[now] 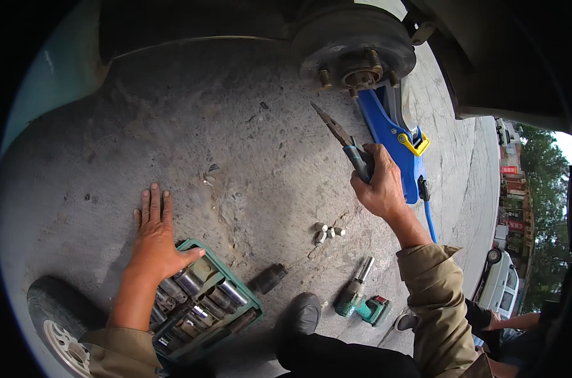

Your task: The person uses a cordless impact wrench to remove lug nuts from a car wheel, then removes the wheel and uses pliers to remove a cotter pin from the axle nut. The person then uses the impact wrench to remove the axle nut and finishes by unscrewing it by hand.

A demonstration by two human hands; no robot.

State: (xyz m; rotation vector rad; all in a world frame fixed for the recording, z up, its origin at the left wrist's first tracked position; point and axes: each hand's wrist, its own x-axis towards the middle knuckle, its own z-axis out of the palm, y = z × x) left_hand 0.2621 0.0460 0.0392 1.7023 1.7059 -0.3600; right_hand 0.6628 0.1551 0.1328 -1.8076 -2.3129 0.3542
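My right hand (pixel 381 184) is closed round the dark grips of a pair of long-nose pliers (pixel 340 133), whose jaws point up and left toward the wheel hub (pixel 361 77) with its bare studs. With fingers stretched out, my left hand (pixel 155 242) is over the upper left edge of a green socket case (pixel 207 249); its thumb reaches across that edge. Several chrome sockets (pixel 228 293) lie in the case. Whether the left palm touches the case cannot be made out.
Beside the hub stands a blue floor jack (pixel 387 129) with a yellow handle. Several lug nuts (pixel 329 232), a black socket (pixel 268 277) and a green cordless impact wrench (pixel 361 299) lie on the concrete. A wheel (pixel 62 331) is at lower left; another person's arm (pixel 513 322) shows at right.
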